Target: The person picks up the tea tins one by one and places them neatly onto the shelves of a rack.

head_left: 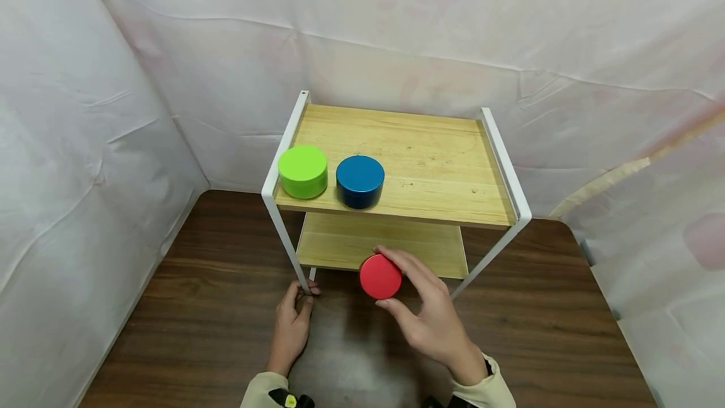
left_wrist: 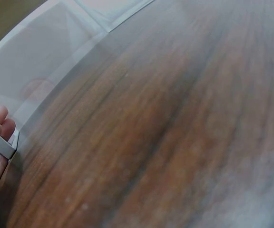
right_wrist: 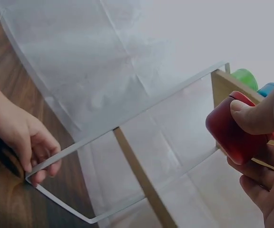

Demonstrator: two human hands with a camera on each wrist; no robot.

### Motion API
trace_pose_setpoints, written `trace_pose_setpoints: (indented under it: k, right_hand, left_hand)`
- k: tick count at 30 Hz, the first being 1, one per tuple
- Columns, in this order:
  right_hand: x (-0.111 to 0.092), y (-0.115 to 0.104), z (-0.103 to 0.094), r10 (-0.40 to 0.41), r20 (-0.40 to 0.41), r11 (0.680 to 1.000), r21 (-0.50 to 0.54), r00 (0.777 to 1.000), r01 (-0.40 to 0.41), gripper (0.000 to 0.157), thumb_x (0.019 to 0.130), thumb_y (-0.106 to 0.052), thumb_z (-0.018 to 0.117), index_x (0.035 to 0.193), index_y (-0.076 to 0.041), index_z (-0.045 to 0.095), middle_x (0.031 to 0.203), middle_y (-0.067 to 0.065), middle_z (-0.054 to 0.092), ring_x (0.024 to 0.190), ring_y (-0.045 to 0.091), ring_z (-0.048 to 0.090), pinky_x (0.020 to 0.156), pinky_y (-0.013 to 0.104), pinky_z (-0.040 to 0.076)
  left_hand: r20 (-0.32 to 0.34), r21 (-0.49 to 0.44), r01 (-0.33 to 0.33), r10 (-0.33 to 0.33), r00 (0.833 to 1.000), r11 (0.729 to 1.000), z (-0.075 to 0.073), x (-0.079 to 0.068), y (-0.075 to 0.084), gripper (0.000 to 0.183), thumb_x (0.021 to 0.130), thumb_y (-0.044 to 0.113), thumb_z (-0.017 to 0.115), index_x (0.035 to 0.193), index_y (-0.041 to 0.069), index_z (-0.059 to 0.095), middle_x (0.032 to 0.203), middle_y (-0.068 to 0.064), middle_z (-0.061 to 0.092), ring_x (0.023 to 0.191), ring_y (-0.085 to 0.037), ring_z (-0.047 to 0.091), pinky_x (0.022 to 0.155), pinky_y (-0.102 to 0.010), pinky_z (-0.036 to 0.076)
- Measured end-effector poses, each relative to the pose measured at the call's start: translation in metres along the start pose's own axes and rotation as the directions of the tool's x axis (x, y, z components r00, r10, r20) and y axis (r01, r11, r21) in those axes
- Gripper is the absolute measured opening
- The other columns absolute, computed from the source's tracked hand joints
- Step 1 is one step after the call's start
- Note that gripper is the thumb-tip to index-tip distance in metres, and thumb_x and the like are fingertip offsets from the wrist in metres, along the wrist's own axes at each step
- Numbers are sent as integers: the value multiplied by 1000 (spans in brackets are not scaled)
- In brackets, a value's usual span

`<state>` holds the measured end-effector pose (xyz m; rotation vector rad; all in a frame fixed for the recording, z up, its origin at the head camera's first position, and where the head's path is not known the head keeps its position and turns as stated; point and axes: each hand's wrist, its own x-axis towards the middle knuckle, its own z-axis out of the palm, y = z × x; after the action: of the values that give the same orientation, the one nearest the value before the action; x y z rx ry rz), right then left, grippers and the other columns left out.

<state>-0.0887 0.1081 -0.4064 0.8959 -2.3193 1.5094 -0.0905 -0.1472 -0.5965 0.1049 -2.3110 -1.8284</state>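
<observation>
My right hand (head_left: 433, 323) holds a small round red tin (head_left: 381, 276) between thumb and fingers, in front of a two-tier shelf. The right wrist view shows the tin's rounded dark red side and the thumb on its lid edge. Low on the left, my left hand (head_left: 291, 326) grips the foot of the shelf's white metal frame (head_left: 283, 238); the left wrist view has its fingers (left_wrist: 1, 114) around the frame. On the upper wooden board (head_left: 430, 156) stand a light green round tin (head_left: 303, 172) and, to its right, a dark blue round tin (head_left: 360, 181).
The lower wooden board (head_left: 385, 241) lies under the upper one, behind the red tin. The shelf stands on a dark brown wood-grain table (head_left: 187, 307). Pale cloth or plastic sheeting (head_left: 430, 36) hangs behind it and along both sides.
</observation>
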Motion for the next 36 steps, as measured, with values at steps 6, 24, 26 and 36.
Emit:
trace_pose_setpoints:
  k: [6, 24, 26, 36]
  right_hand:
    - [8, -7, -6, -100, -4, 995, -3, 995, 100, 76, 82, 5, 84, 151, -7, 54, 147, 11, 62, 133, 23, 61, 110, 22, 50]
    - [37, -34, -39, -310, -87, 950, -53, 947, 306, 57, 101, -27, 73, 143, 8, 57, 142, 18, 65, 132, 21, 61, 111, 24, 49]
    - [39, -40, -41, -336, -94, 942, -58, 937, 332, 57, 101, -26, 72, 142, 10, 57, 142, 18, 65, 132, 22, 61, 110, 24, 49]
    - [49, -52, -55, -419, -130, 908, -72, 899, 413, 56, 101, -24, 72, 138, 15, 57, 141, 21, 65, 132, 25, 61, 109, 26, 51]
  left_hand:
    - [0, -7, -2, 2, 1000, 1000, 0, 0, 0, 20, 105, -5, 54, 118, 5, 65, 118, -7, 72, 122, -23, 67, 103, -30, 52]
    - [2, 8, -8, 8, 1000, 1000, 1, 0, -3, 21, 105, -5, 55, 117, 8, 66, 119, -6, 72, 122, -22, 67, 104, -40, 52]
    - [5, 9, -3, 3, 1000, 1000, 1, 0, -3, 21, 105, -4, 55, 117, 9, 66, 120, -5, 72, 122, -20, 67, 104, -39, 52]
    - [-11, 11, -30, 30, 999, 999, 1, 1, -5, 22, 104, -7, 55, 117, 8, 66, 118, -6, 72, 121, -26, 67, 101, -32, 52]
